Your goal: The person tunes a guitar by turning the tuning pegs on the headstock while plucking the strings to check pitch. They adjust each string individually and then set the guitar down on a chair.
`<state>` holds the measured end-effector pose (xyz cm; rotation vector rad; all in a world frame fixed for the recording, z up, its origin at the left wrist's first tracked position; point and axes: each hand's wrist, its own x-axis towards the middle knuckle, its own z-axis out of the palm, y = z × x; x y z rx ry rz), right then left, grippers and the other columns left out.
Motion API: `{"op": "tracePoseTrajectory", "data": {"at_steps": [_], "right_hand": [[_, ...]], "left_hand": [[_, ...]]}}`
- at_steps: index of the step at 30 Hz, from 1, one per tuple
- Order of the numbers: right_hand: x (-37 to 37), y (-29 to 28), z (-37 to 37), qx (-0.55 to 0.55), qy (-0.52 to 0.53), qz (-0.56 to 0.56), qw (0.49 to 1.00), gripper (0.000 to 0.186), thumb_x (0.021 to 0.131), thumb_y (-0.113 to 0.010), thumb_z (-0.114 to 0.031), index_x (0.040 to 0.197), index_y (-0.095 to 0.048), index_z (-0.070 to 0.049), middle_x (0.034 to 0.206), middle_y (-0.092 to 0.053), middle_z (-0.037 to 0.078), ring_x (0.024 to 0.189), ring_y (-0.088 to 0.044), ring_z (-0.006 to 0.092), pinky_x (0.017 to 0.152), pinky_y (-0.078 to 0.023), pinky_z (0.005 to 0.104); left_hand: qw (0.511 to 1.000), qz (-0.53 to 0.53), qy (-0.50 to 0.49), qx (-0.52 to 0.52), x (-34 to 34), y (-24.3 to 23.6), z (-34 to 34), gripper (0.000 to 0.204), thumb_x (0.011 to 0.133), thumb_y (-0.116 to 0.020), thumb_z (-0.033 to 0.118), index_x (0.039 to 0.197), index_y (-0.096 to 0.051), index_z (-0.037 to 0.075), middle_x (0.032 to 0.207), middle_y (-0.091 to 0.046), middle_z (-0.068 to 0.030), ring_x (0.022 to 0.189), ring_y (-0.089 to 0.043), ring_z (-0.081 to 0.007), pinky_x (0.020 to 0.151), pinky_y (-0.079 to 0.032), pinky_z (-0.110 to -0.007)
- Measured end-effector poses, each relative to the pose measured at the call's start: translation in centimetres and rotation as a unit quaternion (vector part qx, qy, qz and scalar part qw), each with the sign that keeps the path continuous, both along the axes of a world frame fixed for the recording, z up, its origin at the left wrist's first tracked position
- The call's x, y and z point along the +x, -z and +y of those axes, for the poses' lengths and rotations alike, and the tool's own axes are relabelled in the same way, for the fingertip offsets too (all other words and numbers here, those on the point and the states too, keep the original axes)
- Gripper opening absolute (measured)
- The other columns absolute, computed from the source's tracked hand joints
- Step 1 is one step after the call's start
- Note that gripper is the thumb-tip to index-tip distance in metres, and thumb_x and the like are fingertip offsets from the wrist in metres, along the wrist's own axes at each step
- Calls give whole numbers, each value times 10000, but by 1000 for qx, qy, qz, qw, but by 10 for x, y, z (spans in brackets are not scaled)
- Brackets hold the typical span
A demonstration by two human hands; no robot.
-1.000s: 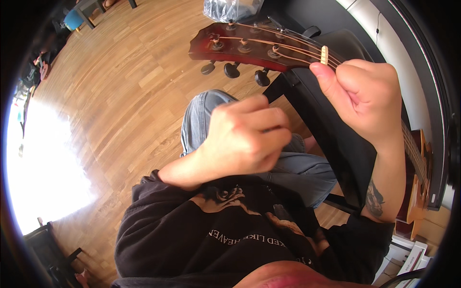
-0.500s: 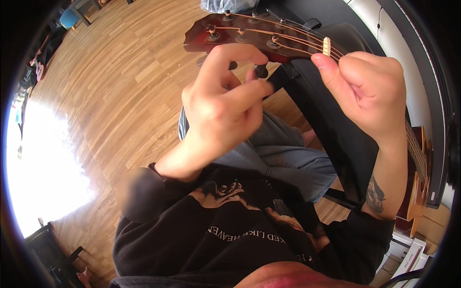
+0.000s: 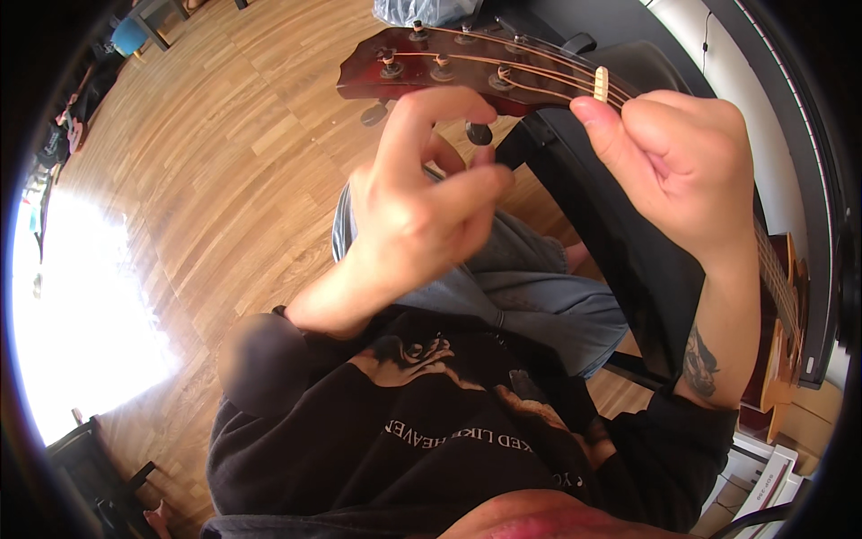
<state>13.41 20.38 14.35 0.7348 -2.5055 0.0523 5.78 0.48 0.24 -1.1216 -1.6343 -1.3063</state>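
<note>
Guitar headstock (image 3: pixel 413 78), dark red and strung, stretches across the upper middle of your view above the wooden floor (image 3: pixel 224 180), its end pointing to your left. Your left hand (image 3: pixel 413 202), raised on a bent arm, works at the near edge: one finger arches high and hooks down at its tip, another fingertip rises from below, and between the two you pinch a black tuning knob (image 3: pixel 479 134). A further finger bends just beneath, pointing to the right and free of the wood. Your right hand (image 3: pixel 687 162), at the opposite end of the headstock, is folded in a fist over the neck (image 3: pixel 620 91), fingers pressed together, thumb laid out with its tip just beside the pale nut (image 3: pixel 601 84) where the strings (image 3: pixel 467 57) cross. The far side of that grip is hidden. Your right forearm, with a tattoo (image 3: pixel 700 366), rises steeply from a black sleeve (image 3: pixel 691 449). Your jeans (image 3: pixel 557 305) show below, between both arms.
</note>
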Motion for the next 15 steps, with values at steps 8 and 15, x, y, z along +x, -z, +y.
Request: {"op": "tracePoseTrajectory", "data": {"at_steps": [8,15], "right_hand": [[3,-4,-7,8,40,-17,999,531,975,-819,-83,607,-441,-23,541,-365,67,448,-327,204,463,-221,382],[4,-3,-5,4,41,-10,999,523,972,-826,-96,610,-457,-22,536,-389,75,442,-342,205,456,-233,382]], "left_hand": [[988,-130,-54,55,10,-7,-2,306,773,-937,-33,1057,-832,8,1005,-799,-80,579,-582,-22,488,-390,-201],[997,-76,3,23,8,-13,-3,217,787,-818,-148,945,-849,-3,1106,-790,-113,683,-649,-46,570,-469,-192]]}}
